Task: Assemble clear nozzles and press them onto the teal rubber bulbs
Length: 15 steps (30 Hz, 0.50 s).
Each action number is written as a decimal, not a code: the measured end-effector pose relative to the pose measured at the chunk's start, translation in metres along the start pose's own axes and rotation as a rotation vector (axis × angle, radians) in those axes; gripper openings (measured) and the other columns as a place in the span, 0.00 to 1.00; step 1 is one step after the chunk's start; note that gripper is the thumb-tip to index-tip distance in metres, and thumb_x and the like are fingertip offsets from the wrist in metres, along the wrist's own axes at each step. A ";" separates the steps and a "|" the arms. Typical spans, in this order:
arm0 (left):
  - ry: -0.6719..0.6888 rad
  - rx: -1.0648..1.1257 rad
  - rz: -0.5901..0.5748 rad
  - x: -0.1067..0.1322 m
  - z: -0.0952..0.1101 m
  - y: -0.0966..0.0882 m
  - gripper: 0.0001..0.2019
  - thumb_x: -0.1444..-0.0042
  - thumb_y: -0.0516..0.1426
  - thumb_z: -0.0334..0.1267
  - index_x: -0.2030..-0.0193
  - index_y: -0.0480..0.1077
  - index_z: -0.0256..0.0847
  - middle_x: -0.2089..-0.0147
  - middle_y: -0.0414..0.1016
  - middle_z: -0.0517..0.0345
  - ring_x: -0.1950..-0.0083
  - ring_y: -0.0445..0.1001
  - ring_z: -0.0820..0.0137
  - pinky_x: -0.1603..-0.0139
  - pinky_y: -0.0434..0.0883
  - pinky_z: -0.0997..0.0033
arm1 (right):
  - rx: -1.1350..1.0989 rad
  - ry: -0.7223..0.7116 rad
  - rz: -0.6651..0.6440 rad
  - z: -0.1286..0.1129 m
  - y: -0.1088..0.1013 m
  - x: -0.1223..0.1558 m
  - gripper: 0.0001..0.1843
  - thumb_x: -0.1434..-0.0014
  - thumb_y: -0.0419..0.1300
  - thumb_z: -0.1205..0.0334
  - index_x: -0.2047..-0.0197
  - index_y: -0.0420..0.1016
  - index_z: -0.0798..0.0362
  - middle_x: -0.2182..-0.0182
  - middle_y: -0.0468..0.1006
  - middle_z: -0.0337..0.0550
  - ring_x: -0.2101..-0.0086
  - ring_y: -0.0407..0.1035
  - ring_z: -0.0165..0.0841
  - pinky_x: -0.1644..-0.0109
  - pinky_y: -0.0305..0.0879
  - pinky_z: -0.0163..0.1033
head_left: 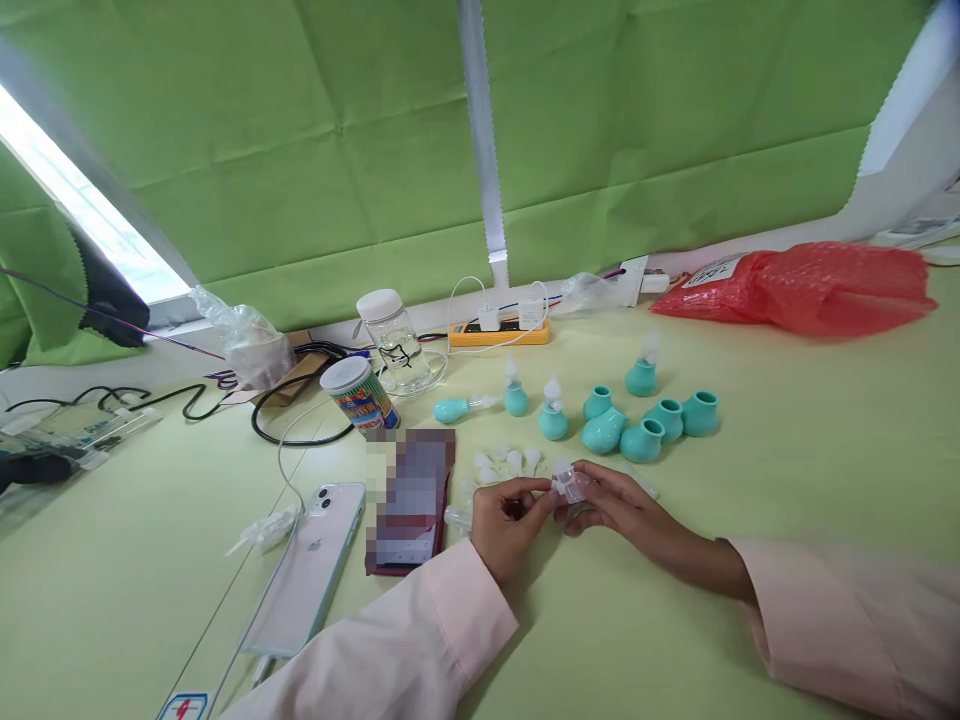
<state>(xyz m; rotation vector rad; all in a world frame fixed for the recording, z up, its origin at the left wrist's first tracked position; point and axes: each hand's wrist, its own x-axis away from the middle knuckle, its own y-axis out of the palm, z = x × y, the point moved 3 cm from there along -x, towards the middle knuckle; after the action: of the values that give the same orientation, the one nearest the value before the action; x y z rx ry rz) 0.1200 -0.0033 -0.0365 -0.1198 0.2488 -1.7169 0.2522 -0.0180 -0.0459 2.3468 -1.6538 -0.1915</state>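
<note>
My left hand (508, 520) and my right hand (624, 512) meet over the pale green table (750, 500). Both pinch a small clear plastic piece (570, 486) between their fingertips. Just beyond my hands lie several small clear plastic tips (508, 461). Further back stand several teal rubber bulbs (646, 425), some open-mouthed, some fitted with a clear tip (553, 410). One teal bulb (453, 408) lies on its side.
A phone (307, 570) lies face down at the left on a white cable, with a second phone (409, 500) beside it. A printed can (358, 394), a clear jar (396, 340), a yellow power strip (499, 332) and a red plastic bag (810, 285) line the back.
</note>
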 end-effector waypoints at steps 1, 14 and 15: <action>0.007 -0.003 0.008 0.000 0.001 0.000 0.10 0.59 0.58 0.38 0.72 0.73 0.32 0.87 0.54 0.67 0.84 0.52 0.81 0.82 0.52 0.78 | 0.008 -0.001 -0.007 0.001 0.000 0.000 0.14 0.47 0.51 0.52 0.64 0.64 0.55 0.70 0.70 0.42 0.71 0.67 0.30 0.64 0.65 0.41; 0.164 -0.071 0.050 0.005 0.005 -0.002 0.06 0.57 0.57 0.36 0.74 0.72 0.35 0.79 0.68 0.58 0.76 0.65 0.75 0.76 0.63 0.76 | 0.013 0.015 -0.009 0.002 0.000 -0.001 0.15 0.48 0.52 0.51 0.63 0.62 0.54 0.73 0.70 0.40 0.72 0.67 0.30 0.65 0.65 0.41; 0.180 -0.072 0.051 0.005 0.006 -0.003 0.05 0.57 0.57 0.35 0.74 0.71 0.35 0.78 0.68 0.58 0.75 0.65 0.74 0.76 0.64 0.76 | 0.027 0.018 -0.025 0.001 0.001 -0.001 0.15 0.48 0.52 0.51 0.64 0.63 0.55 0.74 0.70 0.41 0.72 0.67 0.30 0.65 0.65 0.41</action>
<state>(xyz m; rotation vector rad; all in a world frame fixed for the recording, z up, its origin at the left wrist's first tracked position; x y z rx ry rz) 0.1177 -0.0088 -0.0299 -0.0118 0.4433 -1.6694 0.2512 -0.0175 -0.0464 2.3831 -1.6296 -0.1534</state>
